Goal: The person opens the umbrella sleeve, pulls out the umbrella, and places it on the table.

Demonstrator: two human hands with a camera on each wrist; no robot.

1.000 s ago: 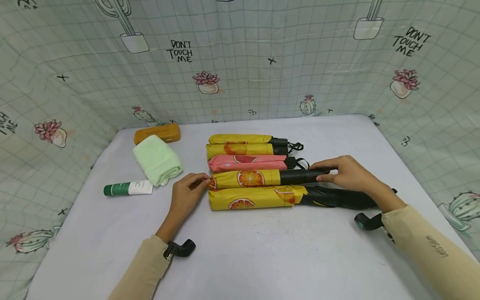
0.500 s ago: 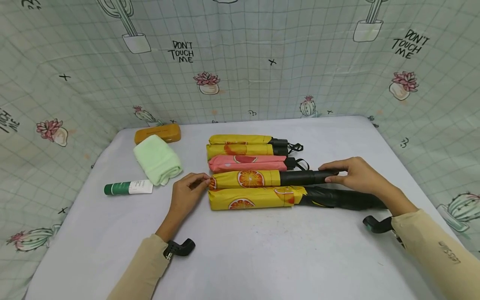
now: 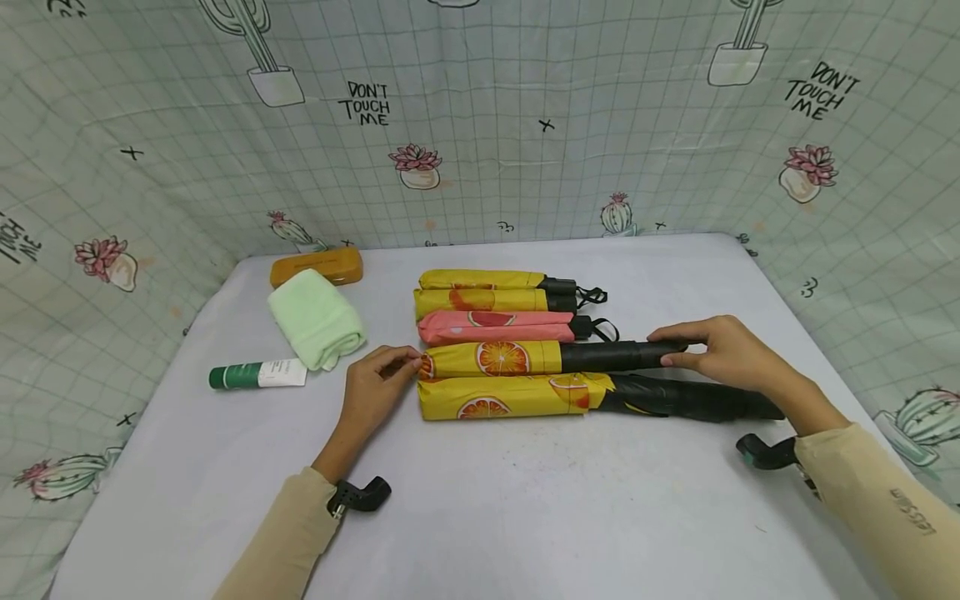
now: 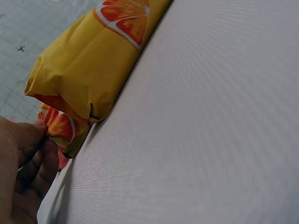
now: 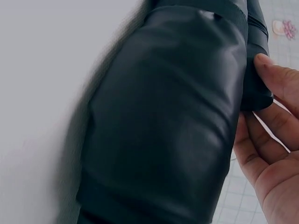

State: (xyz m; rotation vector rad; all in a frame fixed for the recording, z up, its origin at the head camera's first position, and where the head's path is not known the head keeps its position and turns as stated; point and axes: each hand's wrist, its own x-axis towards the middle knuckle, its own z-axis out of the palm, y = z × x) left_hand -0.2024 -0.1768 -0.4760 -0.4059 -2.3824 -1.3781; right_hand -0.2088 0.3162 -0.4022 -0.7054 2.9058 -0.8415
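Observation:
A slim umbrella in a yellow cover printed with orange slices lies across the table, its black end part to the right. My left hand pinches the cover's left tip; the left wrist view shows thumb and finger on the bunched fabric. At the opposite end, my right hand holds the black tip between thumb and fingers. Just in front lies a longer yellow umbrella with a black section, which fills much of the right wrist view. Behind is a pink watermelon-print umbrella.
Two more yellow umbrellas with black handles and loops lie behind the pink one. To the left are a green folded cloth, an orange-brown case and a green-and-white tube. A patterned fabric hangs behind the table.
My right hand has slid to the right, and the black end part it holds now reaches farther right, looking longer. The left hand and the yellow cover have stayed in place.

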